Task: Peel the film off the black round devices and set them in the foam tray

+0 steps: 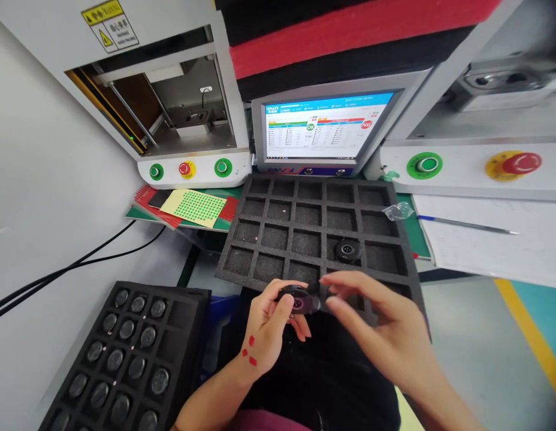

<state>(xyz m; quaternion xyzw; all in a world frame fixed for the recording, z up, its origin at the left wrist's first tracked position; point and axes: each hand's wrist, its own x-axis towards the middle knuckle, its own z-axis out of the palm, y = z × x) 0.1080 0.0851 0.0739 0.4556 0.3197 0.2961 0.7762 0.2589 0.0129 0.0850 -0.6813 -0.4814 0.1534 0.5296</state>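
My left hand (271,326) grips a round black smartwatch body (292,292) between thumb and fingers, its sensor side turned up toward me. A clear film tab (313,304) appears to stick out from its right edge. Close to that tab, my right hand (386,332) has its thumb and fingers apart, with nothing visible between them. Both hands are above my lap at the near edge of a black foam tray (305,227). One more black smartwatch body (348,250) lies in a tray compartment, sensor side up.
At lower left, another foam tray (195,299) holds many round watch bodies. Behind stand a monitor (323,131) and machines with green buttons (223,167) and red stop buttons (523,163). A green-dot sticker sheet (195,206), crumpled clear plastic (398,211) and pen (467,224) lie nearby.
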